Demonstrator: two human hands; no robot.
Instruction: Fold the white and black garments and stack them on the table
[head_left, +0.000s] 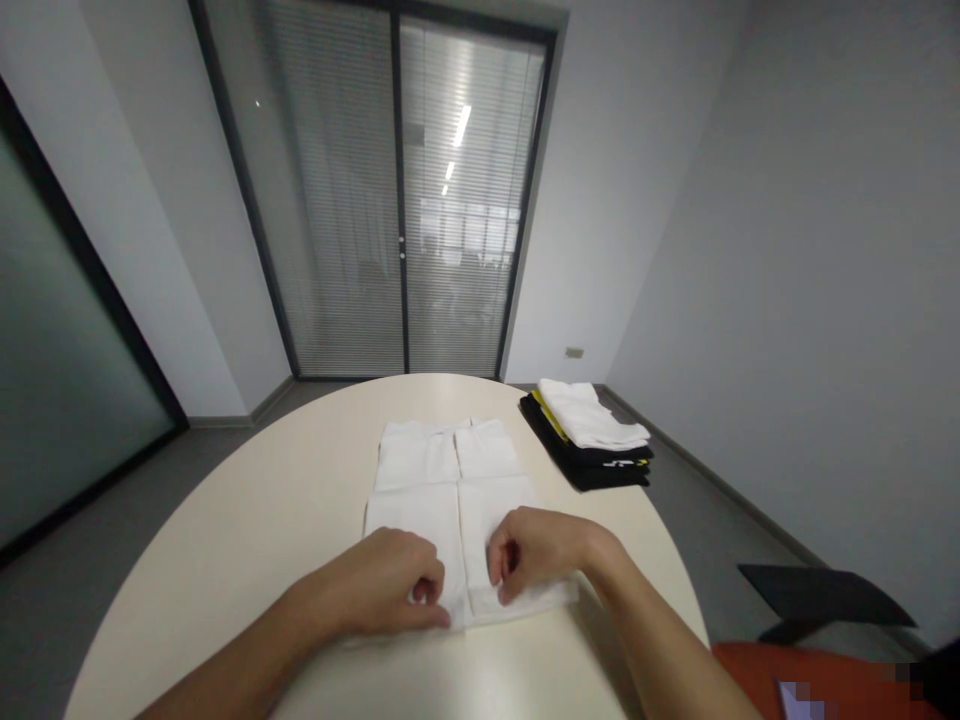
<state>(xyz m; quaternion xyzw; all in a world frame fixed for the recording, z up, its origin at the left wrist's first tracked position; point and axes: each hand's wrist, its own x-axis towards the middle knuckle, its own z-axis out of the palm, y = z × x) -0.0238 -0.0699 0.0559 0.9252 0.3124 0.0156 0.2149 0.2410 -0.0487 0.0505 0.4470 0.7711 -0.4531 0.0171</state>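
A white garment (420, 505) lies flat on the round table in front of me. Its two sides are folded in and meet along a seam-like gap down the middle, and a crease runs across it. My left hand (401, 580) is closed at the near left part, fingers curled and thumb by the near edge of the cloth. On the near right part, my right hand (529, 550) is also closed, with bent fingers and thumb pinching at the fabric. The exact grip points are partly hidden by the fingers.
At the table's right edge stands a pile of folded clothes (581, 465), mostly black with a yellow layer and a white piece (592, 415) on top. The pale round table (225, 560) ends near a red chair (795, 680) at lower right. Glass panels with blinds (337, 250) stand behind.
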